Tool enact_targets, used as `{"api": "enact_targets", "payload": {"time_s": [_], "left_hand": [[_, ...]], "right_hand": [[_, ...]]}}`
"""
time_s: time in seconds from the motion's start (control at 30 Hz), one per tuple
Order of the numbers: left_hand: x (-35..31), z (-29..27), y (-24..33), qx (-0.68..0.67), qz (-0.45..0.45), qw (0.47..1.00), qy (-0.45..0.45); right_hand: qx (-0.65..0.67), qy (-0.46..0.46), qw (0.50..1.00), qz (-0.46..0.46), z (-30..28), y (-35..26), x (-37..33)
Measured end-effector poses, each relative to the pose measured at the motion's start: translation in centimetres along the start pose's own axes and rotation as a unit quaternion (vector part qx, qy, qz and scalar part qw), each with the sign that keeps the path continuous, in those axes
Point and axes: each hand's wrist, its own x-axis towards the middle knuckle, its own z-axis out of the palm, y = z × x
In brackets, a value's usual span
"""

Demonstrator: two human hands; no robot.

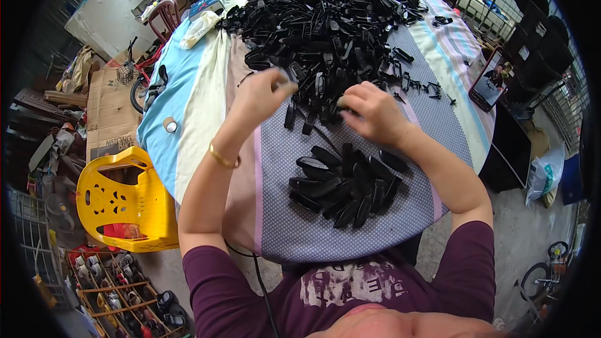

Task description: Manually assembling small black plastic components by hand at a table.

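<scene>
A big heap of small black oblong plastic pieces (319,25) covers the far half of the cloth-covered table (282,231). My left hand (261,95) is raised at the heap's near left edge, its fingers bent together and slightly blurred. Opposite it, my right hand (375,111) hovers by the heap's near edge with curled fingers. Whatever either hand pinches is too small or hidden to make out. Closer to my body lies a smaller pile of similar black oblong pieces (347,184), spread out like a fan.
A phone (488,81) stands at the table's right edge. Small black bits (432,89) lie right of the heap. On the left are a tape roll (169,124), a plastic bag (200,29) and a box (206,3). A yellow plastic chair (119,203) stands beside the table, near a shoe rack (119,297).
</scene>
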Motion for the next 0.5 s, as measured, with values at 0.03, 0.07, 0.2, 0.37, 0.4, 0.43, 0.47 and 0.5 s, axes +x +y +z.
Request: {"api": "enact_targets", "payload": {"time_s": [0.03, 0.07, 0.2, 0.37, 0.4, 0.43, 0.47, 0.5], "left_hand": [[-1.0, 0.7, -0.2, 0.0, 0.003, 1.0, -0.003], [-2.0, 1.6, -0.6, 0.053, 0.031, 0.998, 0.016], [-2.3, 4.5, -1.9, 0.086, 0.112, 0.983, 0.12], [-2.9, 3.9, -0.4, -0.006, 0.105, 0.976, 0.189], [-3.0, 3.9, -1.0, 0.006, 0.15, 0.967, 0.208], [-3.1, 4.1, -1.3, 0.018, 0.194, 0.954, 0.227], [-3.2, 4.2, -1.0, 0.011, 0.203, 0.954, 0.222], [-3.4, 4.2, -0.5, 0.0, 0.211, 0.958, 0.197]], "right_hand": [[-0.002, 0.0, 1.0, 0.004, 0.2, -0.3, 0.0], [-0.027, -0.025, 0.999, -0.014, 0.5, -0.9, 0.2], [-0.089, -0.084, 0.992, 0.005, 0.4, -1.1, 0.1], [-0.115, -0.061, 0.991, -0.009, -0.4, -0.5, 0.0], [-0.119, -0.09, 0.989, -0.006, -0.2, -0.5, 0.2], [-0.147, -0.112, 0.983, -0.005, 0.1, -0.5, 0.2], [-0.144, -0.083, 0.986, -0.009, 0.1, -0.4, 0.2], [-0.141, -0.055, 0.988, -0.014, -0.1, -0.2, 0.1]]}}
